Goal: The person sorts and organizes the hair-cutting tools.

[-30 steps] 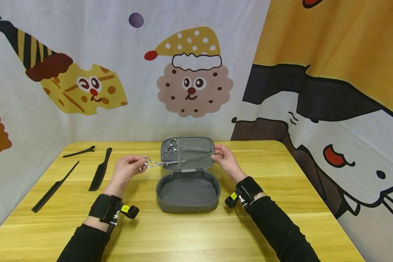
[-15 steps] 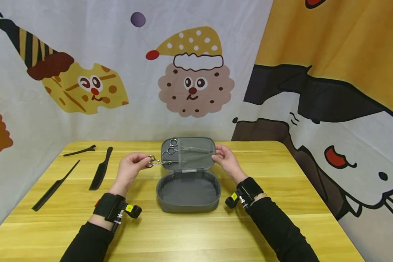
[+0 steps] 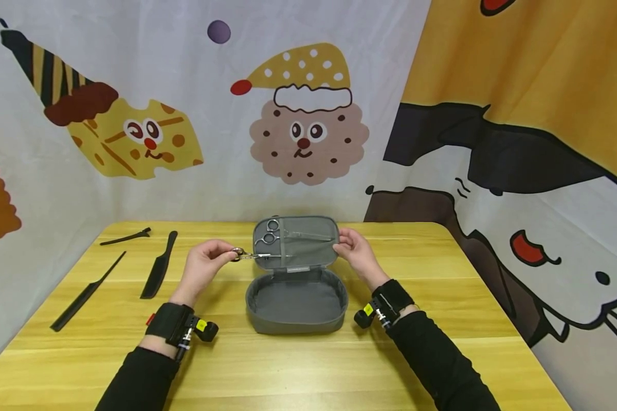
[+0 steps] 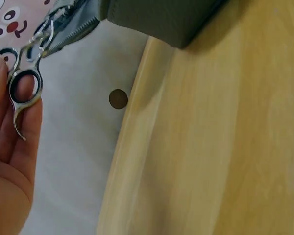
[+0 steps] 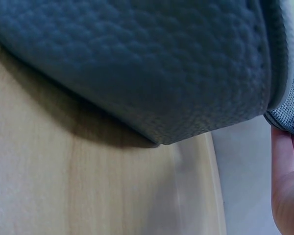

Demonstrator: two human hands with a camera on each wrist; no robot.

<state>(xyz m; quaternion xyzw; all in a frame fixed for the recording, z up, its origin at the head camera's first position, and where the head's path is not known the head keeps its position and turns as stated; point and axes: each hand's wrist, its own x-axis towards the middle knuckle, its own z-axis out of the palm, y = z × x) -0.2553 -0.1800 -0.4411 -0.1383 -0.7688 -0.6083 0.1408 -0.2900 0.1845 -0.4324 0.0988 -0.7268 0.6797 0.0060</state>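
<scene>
Two pairs of scissors here: one silver pair (image 3: 249,256) pinched by its finger rings in the left hand (image 3: 204,266), blades poking sideways into the raised lid of the gray case (image 3: 296,285). Seen close up from the left wrist: same scissors (image 4: 25,81), black-lined ring between thumb and fingers (image 4: 19,147), tip gone inside the zipper edge of the case (image 4: 157,17). Left grip closed on the rings. Second pair of scissors (image 3: 270,230) already tucked flat in the lid pocket, rings at the left end, just above the held pair.

Right hand (image 3: 353,251) at the right edge of the lid, fingers curled round the rim and keeping the lid upright. From the right wrist: bumpy gray case wall (image 5: 137,68) filling most of the view, fingers (image 5: 286,161) touching the mesh edge at the far right. Right grip closed on the case.

Case open near the middle of the yellow wooden desk (image 3: 442,342), soft gray inside, bottom half holding nothing visible. Black wrist bands and black sleeves on both arms.

Off to the left on the desk, well apart from the case: wide black comb (image 3: 158,266), long thin tail comb (image 3: 84,294), small black hair clip (image 3: 125,236) near the back edge. Cartoon cloth hanging behind and to the right.
</scene>
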